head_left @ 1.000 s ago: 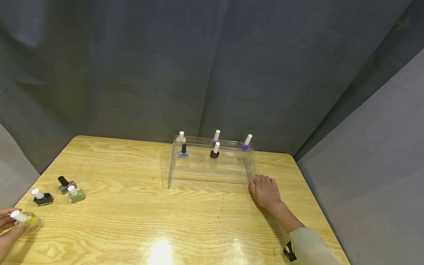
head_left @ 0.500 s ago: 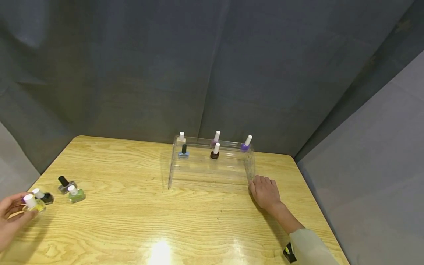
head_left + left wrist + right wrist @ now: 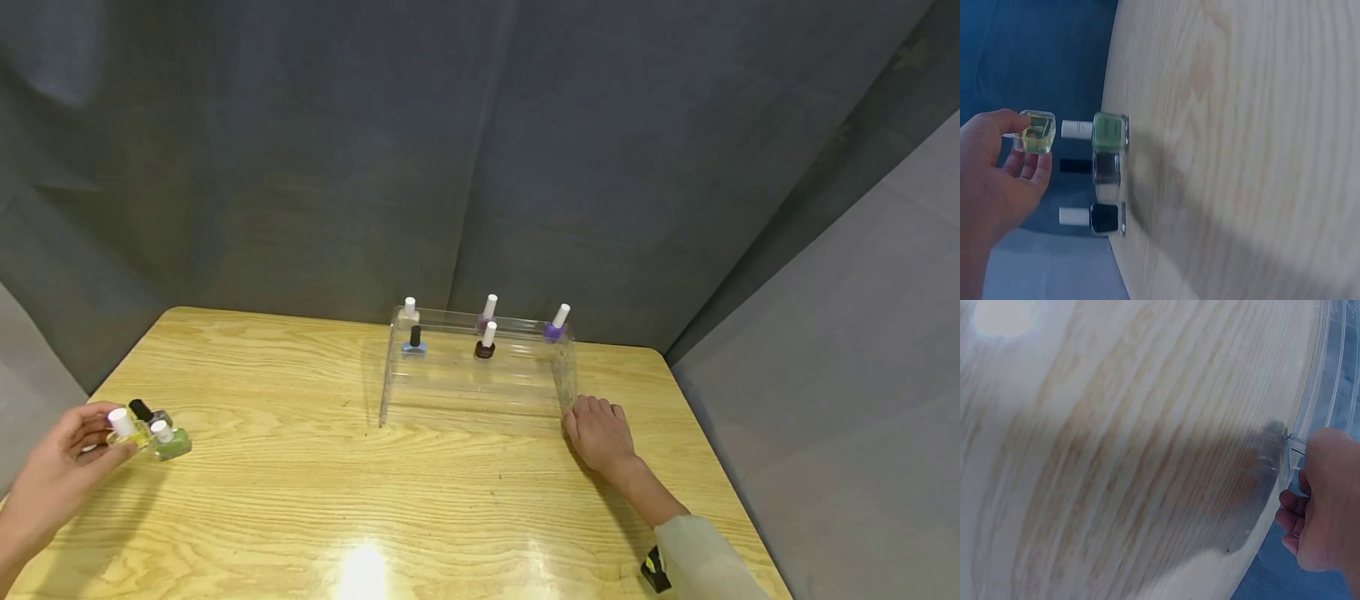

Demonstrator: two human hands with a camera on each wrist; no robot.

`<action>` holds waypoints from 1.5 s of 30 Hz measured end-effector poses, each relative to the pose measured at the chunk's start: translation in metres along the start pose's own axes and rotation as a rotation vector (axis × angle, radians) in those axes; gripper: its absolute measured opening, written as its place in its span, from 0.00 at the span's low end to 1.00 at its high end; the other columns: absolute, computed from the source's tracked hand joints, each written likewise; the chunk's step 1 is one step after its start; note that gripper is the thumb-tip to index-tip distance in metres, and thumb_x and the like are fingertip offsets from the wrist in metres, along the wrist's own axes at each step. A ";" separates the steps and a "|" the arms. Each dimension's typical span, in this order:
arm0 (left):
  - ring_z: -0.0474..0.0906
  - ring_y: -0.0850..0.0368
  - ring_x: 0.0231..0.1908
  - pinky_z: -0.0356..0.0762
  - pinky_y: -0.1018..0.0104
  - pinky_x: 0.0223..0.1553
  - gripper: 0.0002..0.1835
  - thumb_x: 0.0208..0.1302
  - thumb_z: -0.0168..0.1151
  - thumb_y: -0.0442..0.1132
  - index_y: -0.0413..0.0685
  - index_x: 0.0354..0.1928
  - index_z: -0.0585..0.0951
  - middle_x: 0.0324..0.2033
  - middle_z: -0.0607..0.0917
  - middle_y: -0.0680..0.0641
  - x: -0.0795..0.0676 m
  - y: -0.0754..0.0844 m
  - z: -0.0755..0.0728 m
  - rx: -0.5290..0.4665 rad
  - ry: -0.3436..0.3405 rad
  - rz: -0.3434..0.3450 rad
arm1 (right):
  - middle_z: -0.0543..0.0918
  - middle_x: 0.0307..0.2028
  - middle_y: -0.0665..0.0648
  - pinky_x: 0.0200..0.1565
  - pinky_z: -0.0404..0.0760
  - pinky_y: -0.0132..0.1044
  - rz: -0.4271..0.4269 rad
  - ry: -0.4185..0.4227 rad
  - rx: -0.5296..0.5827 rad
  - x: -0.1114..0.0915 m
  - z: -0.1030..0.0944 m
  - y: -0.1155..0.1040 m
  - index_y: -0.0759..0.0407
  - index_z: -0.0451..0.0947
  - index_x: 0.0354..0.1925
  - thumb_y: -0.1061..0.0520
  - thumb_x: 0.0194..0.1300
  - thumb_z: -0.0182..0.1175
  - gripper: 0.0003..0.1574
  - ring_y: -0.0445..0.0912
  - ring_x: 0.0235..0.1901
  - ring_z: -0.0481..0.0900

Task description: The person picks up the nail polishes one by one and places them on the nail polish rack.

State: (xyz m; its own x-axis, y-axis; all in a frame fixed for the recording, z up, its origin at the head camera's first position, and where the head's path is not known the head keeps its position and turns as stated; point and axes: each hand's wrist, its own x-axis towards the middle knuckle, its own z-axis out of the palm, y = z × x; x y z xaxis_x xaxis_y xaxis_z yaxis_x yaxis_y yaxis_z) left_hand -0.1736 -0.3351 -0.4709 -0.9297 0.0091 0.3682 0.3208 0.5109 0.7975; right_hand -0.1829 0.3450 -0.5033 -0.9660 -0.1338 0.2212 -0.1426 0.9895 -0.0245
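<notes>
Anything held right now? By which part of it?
Left grip: yellow polish bottle, held by the sides of its glass body. Right grip: at the clear rack's near right corner; can't tell whether it holds it.

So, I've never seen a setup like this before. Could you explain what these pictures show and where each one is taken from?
There's no machine here: a person works with two bare hands. The widest picture comes from a camera on the head, looking forward and down; the others come from a camera on each wrist.

The left hand holds a yellow bottle, seemingly nail polish, above the wooden table. Close by stand a green bottle, a grey bottle and a black bottle, all clear in the left wrist view.

The right hand grips the near right corner of a clear rack. Five bottles stand in it: a beige bottle, mauve bottle and purple bottle on top, a blue bottle and dark brown bottle below.
</notes>
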 end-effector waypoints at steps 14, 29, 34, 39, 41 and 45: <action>0.71 0.73 0.43 0.71 0.86 0.39 0.22 0.64 0.60 0.20 0.33 0.58 0.67 0.44 0.74 0.61 0.042 0.027 0.027 -0.045 -0.160 0.101 | 0.57 0.22 0.51 0.36 0.66 0.49 -0.039 0.086 0.002 -0.001 0.003 0.002 0.56 0.58 0.25 0.54 0.77 0.48 0.21 0.50 0.25 0.61; 0.71 0.68 0.45 0.71 0.84 0.44 0.22 0.66 0.60 0.23 0.30 0.59 0.68 0.48 0.75 0.39 0.077 0.069 0.082 -0.098 -0.274 0.154 | 0.58 0.24 0.51 0.41 0.68 0.52 -0.006 0.021 -0.015 0.001 0.002 0.003 0.56 0.60 0.27 0.52 0.79 0.46 0.20 0.52 0.28 0.62; 0.72 0.63 0.45 0.73 0.80 0.44 0.21 0.65 0.61 0.23 0.31 0.59 0.69 0.47 0.76 0.37 0.087 0.083 0.103 -0.150 -0.313 0.170 | 0.57 0.24 0.52 0.41 0.68 0.52 -0.009 0.029 -0.022 0.001 0.003 0.003 0.57 0.59 0.27 0.52 0.79 0.46 0.20 0.53 0.27 0.62; 0.75 0.52 0.46 0.74 0.78 0.45 0.21 0.66 0.62 0.24 0.32 0.59 0.69 0.48 0.77 0.36 0.094 0.096 0.125 -0.170 -0.368 0.161 | 0.56 0.23 0.51 0.36 0.66 0.48 -0.020 0.059 -0.024 0.000 0.000 0.001 0.57 0.58 0.26 0.53 0.77 0.48 0.20 0.51 0.25 0.60; 0.75 0.48 0.46 0.75 0.77 0.46 0.22 0.66 0.62 0.24 0.33 0.59 0.69 0.48 0.78 0.36 0.095 0.101 0.134 -0.176 -0.383 0.155 | 0.55 0.23 0.51 0.34 0.64 0.47 -0.036 0.080 -0.029 -0.001 0.001 0.002 0.56 0.57 0.26 0.53 0.77 0.48 0.21 0.49 0.25 0.58; 0.76 0.45 0.48 0.76 0.71 0.48 0.22 0.66 0.62 0.25 0.34 0.60 0.69 0.49 0.78 0.37 0.097 0.111 0.152 -0.183 -0.403 0.151 | 0.55 0.23 0.50 0.34 0.64 0.47 -0.050 0.106 -0.028 -0.001 0.004 0.003 0.55 0.56 0.26 0.53 0.77 0.47 0.20 0.49 0.25 0.58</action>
State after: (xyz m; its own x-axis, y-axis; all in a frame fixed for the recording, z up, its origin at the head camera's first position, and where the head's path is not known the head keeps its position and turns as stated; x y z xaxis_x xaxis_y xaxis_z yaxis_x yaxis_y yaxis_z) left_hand -0.2560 -0.1465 -0.4192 -0.8548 0.4236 0.2999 0.4506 0.3190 0.8338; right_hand -0.1834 0.3481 -0.5075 -0.9293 -0.1779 0.3237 -0.1825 0.9831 0.0163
